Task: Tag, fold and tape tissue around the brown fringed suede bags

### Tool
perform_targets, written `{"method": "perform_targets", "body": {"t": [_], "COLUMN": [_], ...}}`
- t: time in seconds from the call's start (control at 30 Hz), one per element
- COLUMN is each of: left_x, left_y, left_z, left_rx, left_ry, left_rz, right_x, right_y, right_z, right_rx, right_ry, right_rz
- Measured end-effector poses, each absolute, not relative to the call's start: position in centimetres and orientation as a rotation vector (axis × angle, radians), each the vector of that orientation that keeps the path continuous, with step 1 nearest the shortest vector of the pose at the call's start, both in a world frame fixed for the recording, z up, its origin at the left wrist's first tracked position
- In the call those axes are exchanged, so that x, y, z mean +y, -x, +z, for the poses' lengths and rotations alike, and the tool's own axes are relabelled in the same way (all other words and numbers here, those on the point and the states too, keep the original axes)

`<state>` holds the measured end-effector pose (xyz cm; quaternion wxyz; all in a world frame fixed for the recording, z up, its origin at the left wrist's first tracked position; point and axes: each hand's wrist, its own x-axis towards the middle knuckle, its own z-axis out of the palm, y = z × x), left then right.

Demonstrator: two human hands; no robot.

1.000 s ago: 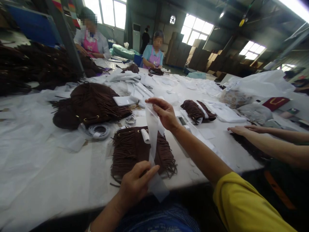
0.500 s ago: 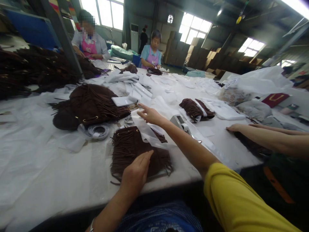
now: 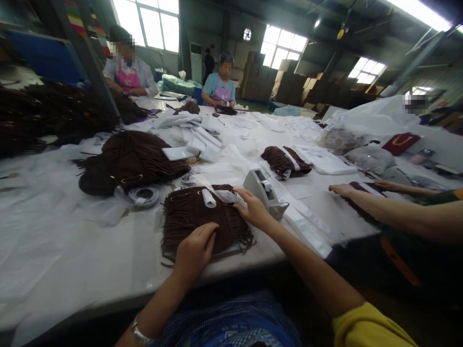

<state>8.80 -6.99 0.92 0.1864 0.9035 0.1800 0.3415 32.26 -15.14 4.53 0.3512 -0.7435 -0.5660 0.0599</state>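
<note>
A dark brown fringed bag (image 3: 191, 217) with metal eyelets lies flat at the table's near side, on clear plastic. My left hand (image 3: 197, 248) rests on its lower middle, fingers stretched out and close together. At the bag's upper right is my right hand (image 3: 253, 209), fingers apart, the fingertips at the end of a thin white strip (image 3: 226, 196). Whether they touch the strip I cannot tell. A small white roll (image 3: 209, 198) sits on the bag near an eyelet. Just beyond my right hand stands a grey tape dispenser (image 3: 261, 189).
Another brown fringed bag (image 3: 141, 156) lies at left, beside a coiled clear strap (image 3: 142, 195). A white-banded brown bundle (image 3: 285, 161) lies beyond the dispenser. On the right, a co-worker's hands (image 3: 342, 189) hold down a dark item. Two people in pink aprons work across the table.
My right hand has drawn back toward me and right, from beyond the bag to its upper right corner. The white strip now lies across the bag's top. My left hand stays on the bag.
</note>
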Motion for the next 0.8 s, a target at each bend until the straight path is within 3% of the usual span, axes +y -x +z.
{"method": "perform_targets", "body": {"t": [0.23,0.47,0.7,0.8], "left_x": [-7.1,-7.3,-7.9,-7.4], "left_y": [-8.7,-8.7,-8.9,-8.8], "left_z": [0.9,0.4,1.5,1.7], "left_rx": [0.522,0.547,0.577,0.568], "left_ry": [-2.503,-2.129,-2.474,-2.478], "left_rz": [0.973,1.139,1.229,1.274], "right_x": [-14.1,-17.0,-17.3,-17.8], "right_y": [-33.2,-27.9,-24.3,-24.1], "right_z": [4.1,7.8,7.6,8.5], "right_rx": [-1.253,-1.868,-2.183,-2.194], "right_ry": [2.036,1.748,1.463,1.358], "right_rz": [0.078,-0.404,-0.23,-0.004]}}
